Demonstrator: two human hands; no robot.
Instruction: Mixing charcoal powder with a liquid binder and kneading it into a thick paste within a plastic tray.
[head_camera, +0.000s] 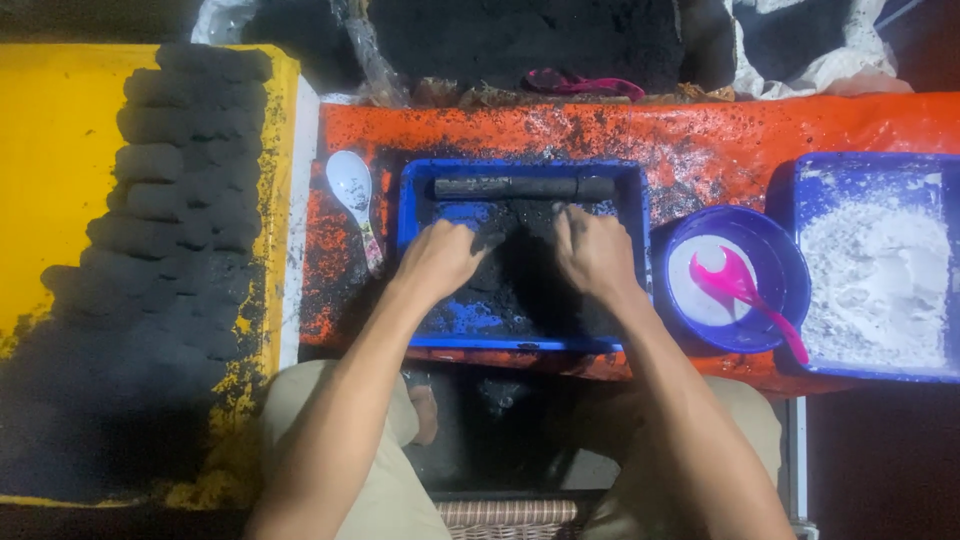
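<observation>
black powder (505, 285) lies heaped in the blue tray (420, 190) at the centre of the frame, on an orange sheet (760, 130) dusted with black and white specks. left hand (440, 262) and right hand (595, 255) rest palm down on the powder, close together but not touching; fingers (487, 240) of each hand are curled and held together, tips pressed into the heap.

black rolled stick (525, 187) lies flat along the far wall of the tray, just beyond the fingertips and apart from them.

surroundings:
- white spoon (352, 185) lies on the orange sheet just left of the tray, handle pointing to the lower right.
- round blue bowl (785, 255) stands just right of the tray, holding white powder and a pink spoon (740, 290) whose handle hangs over the lower right rim.
- square blue tray of white powder (880, 270) stands at the right edge of the frame, touching the bowl.
- yellow board (50, 180) fills the left of the frame, carrying rows of black sticks (170, 200) laid side by side.
- clear plastic bags (370, 50) of dark material stand along the upper edge, behind the orange sheet.
- woven basket (510, 515) shows at the lower edge, between the knees.
</observation>
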